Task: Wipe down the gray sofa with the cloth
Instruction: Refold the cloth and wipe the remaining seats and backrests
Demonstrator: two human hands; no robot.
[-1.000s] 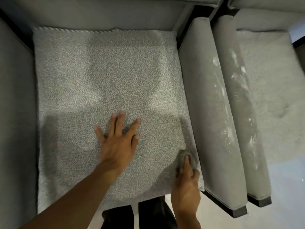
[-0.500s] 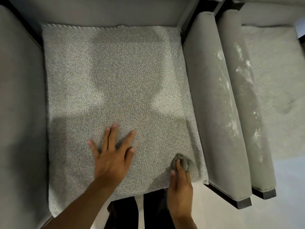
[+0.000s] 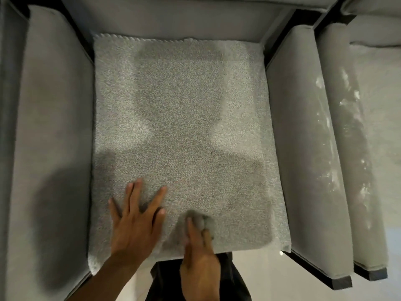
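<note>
Sofa cushion (image 3: 180,118), gray armrests (image 3: 299,148), pale floor (image 3: 271,279)

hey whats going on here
A person is wiping down the gray sofa. Their right hand holds a bunched-up cloth against the seat cushion near its front edge. The left hand rests flat on the cushion just beside it, fingers spread.
</note>
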